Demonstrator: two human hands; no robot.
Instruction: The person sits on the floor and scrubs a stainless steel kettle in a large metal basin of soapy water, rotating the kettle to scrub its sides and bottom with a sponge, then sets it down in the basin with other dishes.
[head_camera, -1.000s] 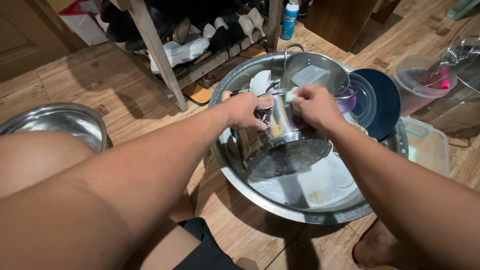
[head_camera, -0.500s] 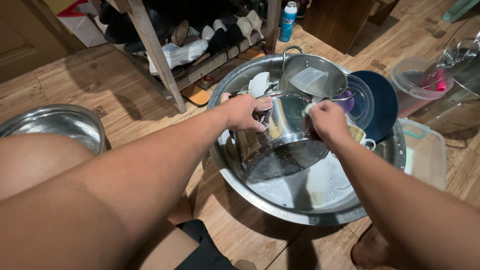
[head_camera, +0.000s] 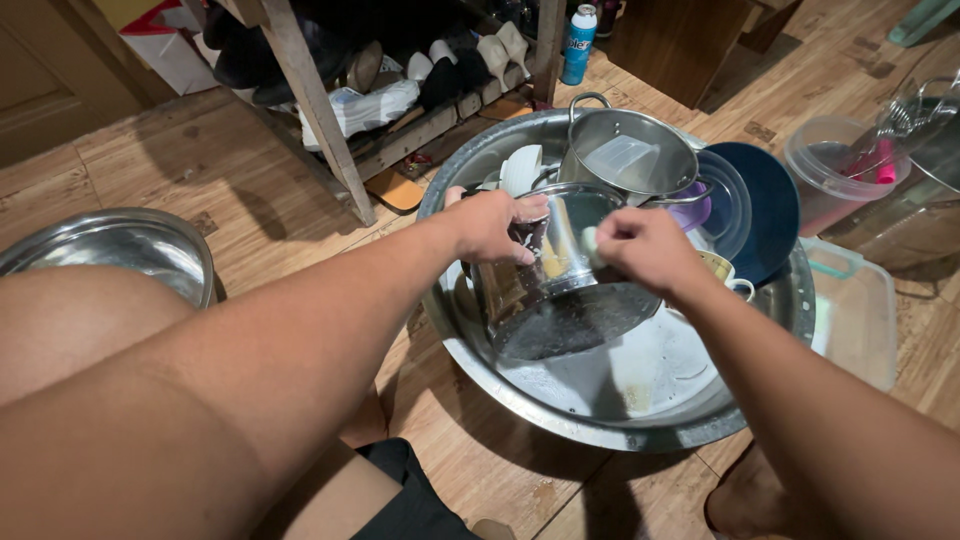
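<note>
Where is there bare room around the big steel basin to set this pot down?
Bare wooden floor lies between the big steel basin and the empty steel basin, below the shoe rack. The big basin's near bottom is open too. Crowded: its far half, with a second pot, plates and a cup, and the right side with plastic containers.

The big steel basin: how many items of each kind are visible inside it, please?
In the big steel basin, what shows clearly:
Steel pots: 2, the tilted pot held by the left hand and wiped by the right hand, and the upright pot.
Blue plates: 2.
Mugs: 1.
White dishes: 1.
Total: 6.
</note>
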